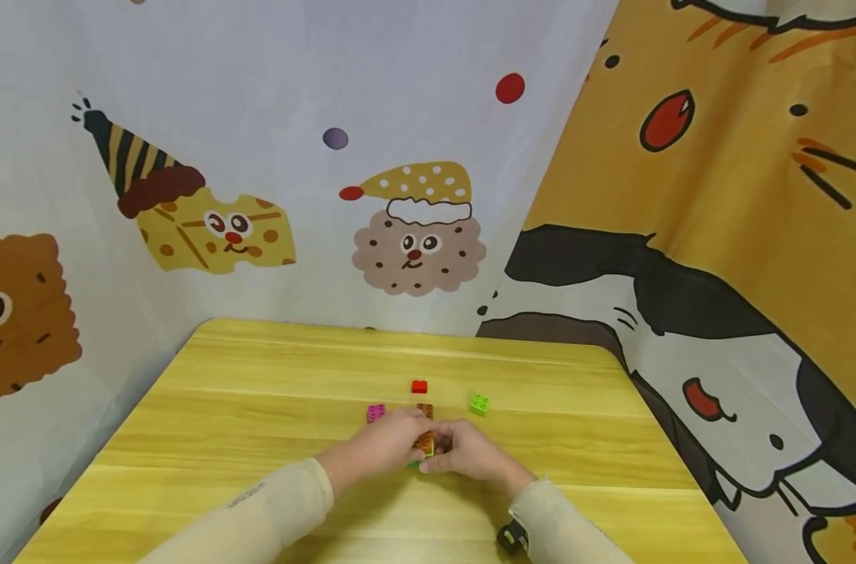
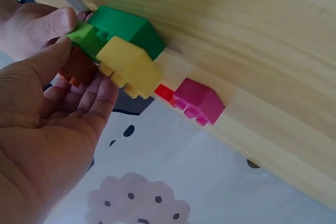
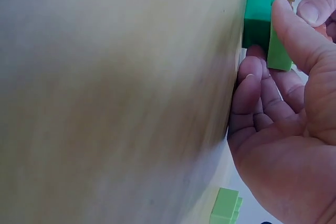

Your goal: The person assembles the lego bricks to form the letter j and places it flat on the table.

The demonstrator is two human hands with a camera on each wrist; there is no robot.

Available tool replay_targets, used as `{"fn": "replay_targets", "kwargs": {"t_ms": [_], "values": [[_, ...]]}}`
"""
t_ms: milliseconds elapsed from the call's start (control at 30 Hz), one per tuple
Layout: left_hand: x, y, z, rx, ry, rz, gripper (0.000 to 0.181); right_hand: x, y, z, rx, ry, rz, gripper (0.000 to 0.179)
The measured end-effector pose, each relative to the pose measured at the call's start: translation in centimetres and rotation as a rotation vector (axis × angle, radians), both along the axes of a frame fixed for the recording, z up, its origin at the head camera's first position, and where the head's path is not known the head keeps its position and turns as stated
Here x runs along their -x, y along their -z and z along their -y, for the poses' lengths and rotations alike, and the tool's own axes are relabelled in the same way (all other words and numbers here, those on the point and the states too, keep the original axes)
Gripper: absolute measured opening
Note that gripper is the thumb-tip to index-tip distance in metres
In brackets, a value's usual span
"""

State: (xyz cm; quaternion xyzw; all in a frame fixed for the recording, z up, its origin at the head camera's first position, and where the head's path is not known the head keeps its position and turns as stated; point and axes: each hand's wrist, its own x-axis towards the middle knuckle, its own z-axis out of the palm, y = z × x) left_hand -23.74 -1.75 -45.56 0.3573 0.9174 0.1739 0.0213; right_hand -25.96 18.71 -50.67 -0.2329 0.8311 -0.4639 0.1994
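Observation:
Both hands meet over a small stack of studded toy building bricks. My left hand (image 1: 388,440) grips an orange-brown brick (image 2: 79,65) at the top of the stack, thumb on one side and fingers on the other. Under it lies a light green brick (image 3: 280,48), which my right hand (image 1: 470,450) holds between thumb and curled fingers. A dark green brick (image 2: 128,29) forms the bottom of the stack, close on the table. Beside the left fingertips a yellow brick (image 2: 131,65) overlaps the dark green one. In the head view the hands cover most of the stack.
On the wooden table (image 1: 258,392) lie a magenta brick (image 1: 376,412) left of the hands, a red brick (image 1: 419,386) beyond them and a lime green brick (image 1: 479,404) to the right. A cartoon-printed curtain (image 1: 272,102) hangs behind the table. A black device (image 1: 512,537) sits at the right wrist.

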Motion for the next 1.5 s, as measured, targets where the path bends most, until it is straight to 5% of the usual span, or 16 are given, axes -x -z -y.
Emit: {"fn": "replay_targets", "kwargs": {"t_ms": [400, 633, 1100, 1333, 1500], "values": [[0.3, 0.2, -0.3, -0.037, -0.021, 0.051, 0.027, 0.1, 0.0, 0.2, 0.004, 0.003, -0.009, 0.018], [0.2, 0.1, -0.8, -0.013, 0.041, -0.020, 0.027, 0.0, -0.1, 0.2, 0.007, 0.022, -0.018, 0.017], [0.5, 1.1, 0.2, -0.073, 0.060, -0.057, 0.033, 0.1, 0.2, 0.4, 0.027, 0.009, 0.014, 0.019], [0.4, 1.3, 0.2, -0.042, 0.047, -0.089, 0.034, 0.1, 0.4, 0.2, 0.035, 0.008, 0.006, 0.019], [0.1, 1.4, 1.5, -0.037, -0.004, -0.094, 0.053, 0.3, 0.4, 0.2, 0.032, -0.004, -0.012, 0.020]]}}
